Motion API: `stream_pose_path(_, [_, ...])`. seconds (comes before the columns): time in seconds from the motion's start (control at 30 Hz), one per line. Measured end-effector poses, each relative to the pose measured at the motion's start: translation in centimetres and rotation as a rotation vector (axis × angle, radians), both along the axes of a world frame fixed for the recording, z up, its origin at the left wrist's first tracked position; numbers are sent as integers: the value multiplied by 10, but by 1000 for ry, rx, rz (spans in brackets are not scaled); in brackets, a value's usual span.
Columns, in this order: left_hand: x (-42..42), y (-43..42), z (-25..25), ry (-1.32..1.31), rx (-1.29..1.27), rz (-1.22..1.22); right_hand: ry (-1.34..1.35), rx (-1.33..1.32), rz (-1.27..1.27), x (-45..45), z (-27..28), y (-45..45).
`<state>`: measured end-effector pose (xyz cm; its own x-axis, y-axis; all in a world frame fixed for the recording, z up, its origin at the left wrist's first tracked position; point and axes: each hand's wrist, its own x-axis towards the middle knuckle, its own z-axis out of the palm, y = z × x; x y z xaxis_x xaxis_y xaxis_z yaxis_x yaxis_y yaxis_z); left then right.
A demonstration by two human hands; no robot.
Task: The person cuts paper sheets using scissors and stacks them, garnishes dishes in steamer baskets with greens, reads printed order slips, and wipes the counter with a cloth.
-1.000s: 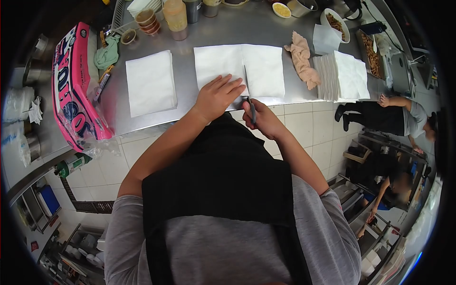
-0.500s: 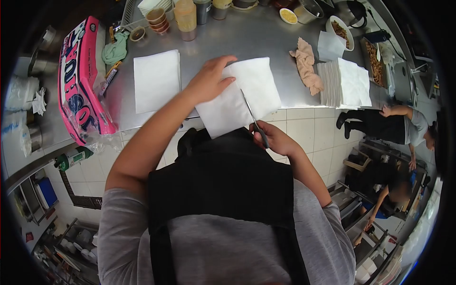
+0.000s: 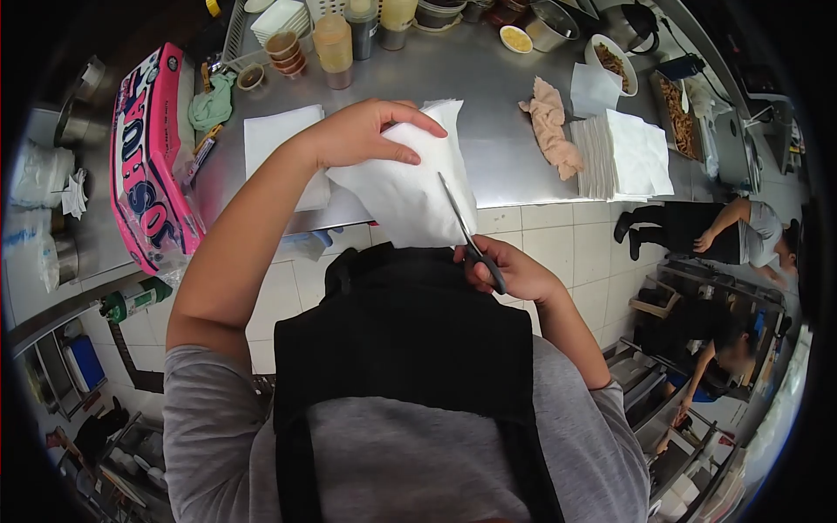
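My left hand (image 3: pixel 381 135) grips the top of a folded white paper towel (image 3: pixel 414 200), thumb in front and fingers bent over it. The towel hangs past the table's near edge, its surface creased. My right hand (image 3: pixel 514 268) is closed round the black handles of a pair of scissors (image 3: pixel 457 209). One slim blade shows lying across the towel's right part, pointing up and left; the other blade is hidden. Behind my left wrist, another white paper towel pile (image 3: pixel 277 131) lies on the steel table, partly covered by my forearm.
A pink printed package (image 3: pixel 150 161) stands at left beside a green cloth (image 3: pixel 211 102). To the right lie a beige cloth (image 3: pixel 551 126) and a tall stack of white towels (image 3: pixel 632 157). Squeeze bottles (image 3: pixel 333 54) and bowls line the back. Two people work at far right.
My left hand has shifted left and bent its fingers, and the towel has moved left and become creased. The scissors moved slightly, their handles lower and further right.
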<state>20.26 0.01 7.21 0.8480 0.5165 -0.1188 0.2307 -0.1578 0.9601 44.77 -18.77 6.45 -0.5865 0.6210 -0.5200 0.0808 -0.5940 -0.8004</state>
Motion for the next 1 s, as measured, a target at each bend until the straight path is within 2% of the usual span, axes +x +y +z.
stream_pose_path(0.2, [-5, -5, 20, -21, 82, -2, 47, 35, -53, -9, 6, 2])
stream_pose_path(0.37, [-12, -6, 31, 38, 59, -35, -78, 150, -13, -16, 11, -2])
stream_pose_path(1.0, [-17, -17, 47, 4, 134, -36, -100, 155, -29, -24, 17, -12])
